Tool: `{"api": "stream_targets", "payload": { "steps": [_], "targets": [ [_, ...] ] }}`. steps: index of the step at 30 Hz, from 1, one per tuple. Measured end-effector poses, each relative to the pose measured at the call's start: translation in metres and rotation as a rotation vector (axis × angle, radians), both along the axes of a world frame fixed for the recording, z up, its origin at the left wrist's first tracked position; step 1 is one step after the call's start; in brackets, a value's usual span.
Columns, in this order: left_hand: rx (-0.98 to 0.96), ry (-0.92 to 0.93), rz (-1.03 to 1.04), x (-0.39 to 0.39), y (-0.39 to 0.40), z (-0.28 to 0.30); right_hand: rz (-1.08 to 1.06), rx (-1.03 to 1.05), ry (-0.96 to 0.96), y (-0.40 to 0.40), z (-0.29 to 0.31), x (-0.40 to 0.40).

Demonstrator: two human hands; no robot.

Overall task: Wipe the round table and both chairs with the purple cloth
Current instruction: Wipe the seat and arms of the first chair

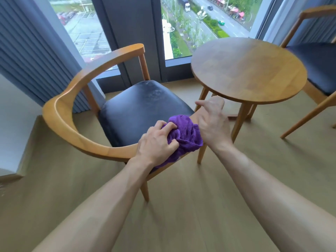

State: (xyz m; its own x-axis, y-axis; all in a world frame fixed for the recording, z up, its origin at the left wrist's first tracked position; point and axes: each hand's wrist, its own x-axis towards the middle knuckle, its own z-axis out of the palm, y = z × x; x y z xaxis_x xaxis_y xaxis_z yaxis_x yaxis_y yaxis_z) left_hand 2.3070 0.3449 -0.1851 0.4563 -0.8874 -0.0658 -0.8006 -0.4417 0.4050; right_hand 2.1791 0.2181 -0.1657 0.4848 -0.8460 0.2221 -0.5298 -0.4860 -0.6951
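Purple cloth bunched on the near armchair's curved arm.

The wooden armchair point(60, 113) with a black seat stands left; the left hand point(156, 144) has its fingers point(170, 127) clenched into the purple cloth point(185, 135) at the armrest's end. The right hand point(212, 122) rests beside it, fingers relaxed. The round desk point(249, 70) and second chair point(320, 66) stand right.
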Motion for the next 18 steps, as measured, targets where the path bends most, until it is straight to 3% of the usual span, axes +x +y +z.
{"api": "stream_targets", "payload": {
  "steps": [3, 6, 14, 18],
  "targets": [
    [-0.044, 0.022, -0.016, 0.011, 0.017, -0.004, 0.190, 0.033, -0.020, 0.042, -0.004, 0.033],
    [-0.114, -0.001, -0.018, 0.028, 0.044, -0.009, 0.246, 0.076, 0.034, 0.082, -0.018, 0.061],
    [-0.198, -0.326, -0.117, 0.127, 0.153, -0.009, 0.452, 0.144, 0.055, 0.183, -0.030, 0.136],
    [-0.181, -0.430, -0.141, 0.158, 0.162, -0.001, 0.499, 0.179, 0.098, 0.193, -0.024, 0.155]
  ]
}}
